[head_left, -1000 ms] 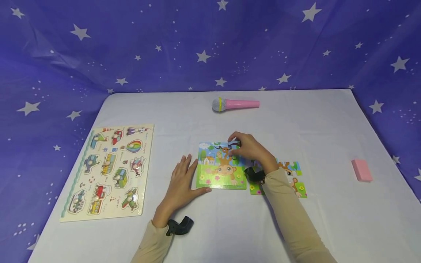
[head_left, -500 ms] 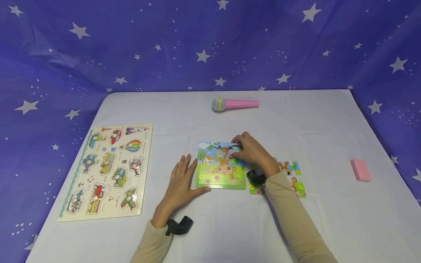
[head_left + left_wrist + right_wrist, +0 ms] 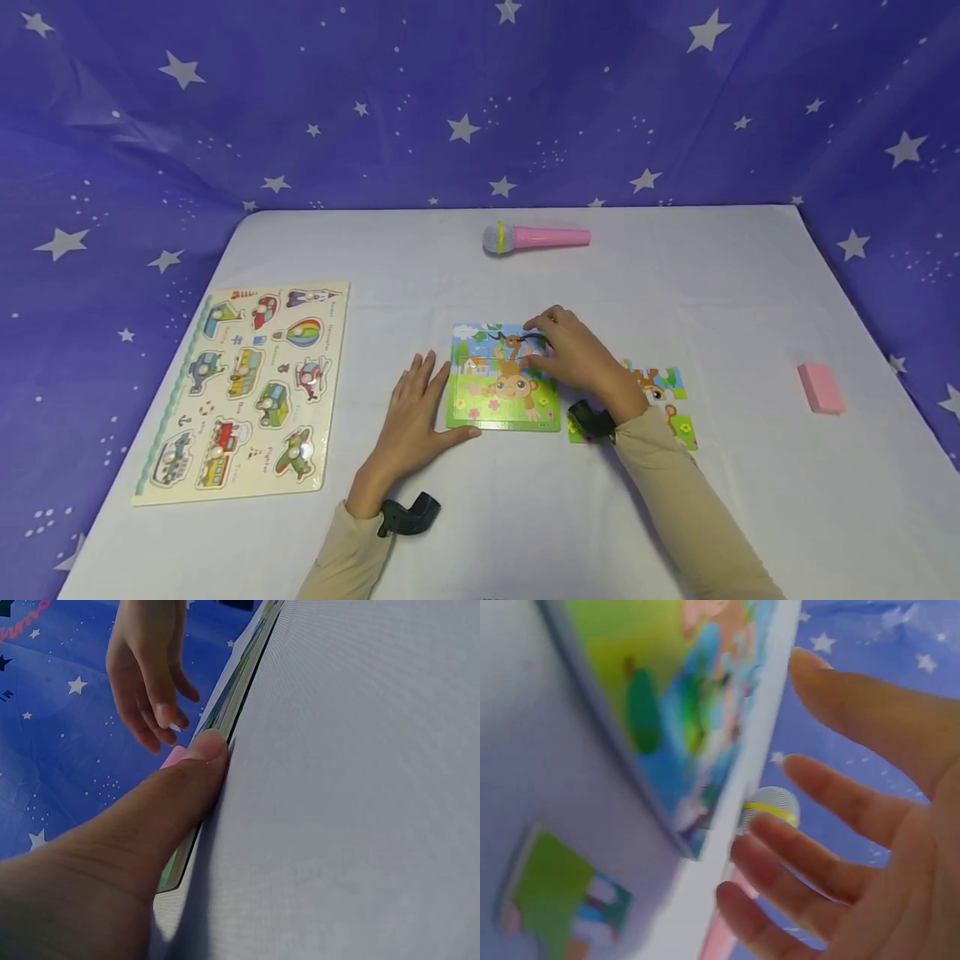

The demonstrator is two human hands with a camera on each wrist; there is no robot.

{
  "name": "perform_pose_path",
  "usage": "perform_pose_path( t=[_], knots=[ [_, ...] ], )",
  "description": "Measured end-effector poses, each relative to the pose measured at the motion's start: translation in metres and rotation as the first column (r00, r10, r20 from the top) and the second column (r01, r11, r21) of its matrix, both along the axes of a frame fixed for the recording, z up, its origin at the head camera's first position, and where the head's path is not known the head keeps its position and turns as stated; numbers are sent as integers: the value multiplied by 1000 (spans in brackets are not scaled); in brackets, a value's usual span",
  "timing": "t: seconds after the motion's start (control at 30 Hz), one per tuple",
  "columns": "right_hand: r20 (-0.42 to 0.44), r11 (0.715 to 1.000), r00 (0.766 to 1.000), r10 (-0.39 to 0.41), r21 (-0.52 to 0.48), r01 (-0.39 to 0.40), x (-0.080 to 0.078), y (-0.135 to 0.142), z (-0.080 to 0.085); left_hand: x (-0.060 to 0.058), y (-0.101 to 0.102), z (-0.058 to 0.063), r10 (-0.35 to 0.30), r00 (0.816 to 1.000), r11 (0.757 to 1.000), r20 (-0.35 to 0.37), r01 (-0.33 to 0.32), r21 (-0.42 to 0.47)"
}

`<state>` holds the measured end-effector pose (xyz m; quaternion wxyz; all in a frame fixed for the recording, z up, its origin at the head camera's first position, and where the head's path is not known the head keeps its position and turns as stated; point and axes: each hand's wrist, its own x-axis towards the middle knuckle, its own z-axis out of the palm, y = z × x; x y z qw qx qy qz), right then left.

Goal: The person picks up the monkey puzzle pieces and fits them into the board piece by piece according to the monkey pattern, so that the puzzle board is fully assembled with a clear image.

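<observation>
A framed monkey jigsaw puzzle [image 3: 504, 426] lies mid-table. My left hand [image 3: 412, 417] rests at its lower left corner, fingers spread along the left side. In the left wrist view the thumb [image 3: 187, 769] presses against the puzzle's edge. Over the upper right corner hovers my right hand [image 3: 573, 350], hiding part of it. The right wrist view shows the right hand [image 3: 900, 855] with fingers spread and nothing between them. Loose monkey-picture puzzle pieces [image 3: 684, 427] lie just right of the frame, partly covered by the right forearm and wrist camera.
A pink toy microphone [image 3: 551, 238] lies toward the back of the table. On the left is a large vehicle peg puzzle board [image 3: 266, 454]. A pink block [image 3: 822, 388] sits far right. Purple star-printed cloth [image 3: 420, 83] surrounds the white table.
My right hand has let go of a puzzle piece at the upper right of the frame and drawn slightly right and toward me. The left hand has stayed in place.
</observation>
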<state>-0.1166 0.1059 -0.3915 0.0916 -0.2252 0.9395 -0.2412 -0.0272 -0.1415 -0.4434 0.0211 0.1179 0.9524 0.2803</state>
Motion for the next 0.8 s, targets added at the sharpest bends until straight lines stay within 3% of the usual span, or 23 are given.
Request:
perform_pose_path(
  t=[0.27,0.47,0.8],
  knots=[
    [27,993,993,119,26,-119,27,3,7,1,0,-1,-1,1000,1000,-11,1,-1],
    [84,989,989,120,81,-126,40,5,0,1,0,-2,1,1000,1000,-22,-1,-6],
    [62,985,989,138,93,-143,46,9,-9,1,0,0,-1,1000,1000,-14,1,1]
  ],
)
